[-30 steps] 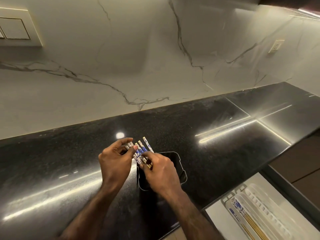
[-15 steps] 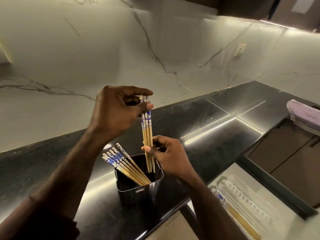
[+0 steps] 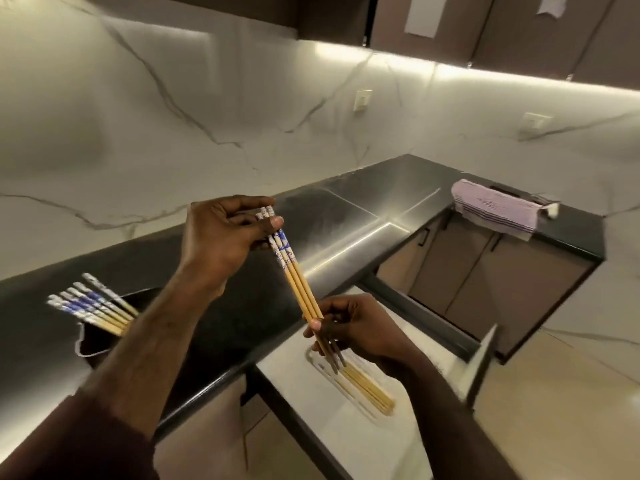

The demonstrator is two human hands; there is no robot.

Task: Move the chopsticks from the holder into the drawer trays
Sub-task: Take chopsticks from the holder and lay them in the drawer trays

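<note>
A small bundle of wooden chopsticks (image 3: 298, 282) with blue-and-white patterned tops slants between my hands. My left hand (image 3: 221, 240) pinches the patterned tops, and my right hand (image 3: 360, 327) grips the thin tips lower down, just above the open drawer (image 3: 287, 375). Under the tips, a pale tray (image 3: 317, 363) in the drawer holds more chopsticks (image 3: 369, 389) lying flat. At the left, the dark holder (image 3: 91, 341) stands on the black counter with several chopsticks (image 3: 91, 306) leaning out of it.
The black counter (image 3: 242, 306) runs along a marbled wall and turns a corner at the right. A striped towel (image 3: 495, 209) hangs over the far counter's edge. Brown cabinet doors (image 3: 485, 271) stand below it. The drawer's front panel (image 3: 481, 362) juts out at the right.
Both hands have carried the bundle out of the holder and to the right, over the open drawer. The bundle now tilts with its tips down toward the tray.
</note>
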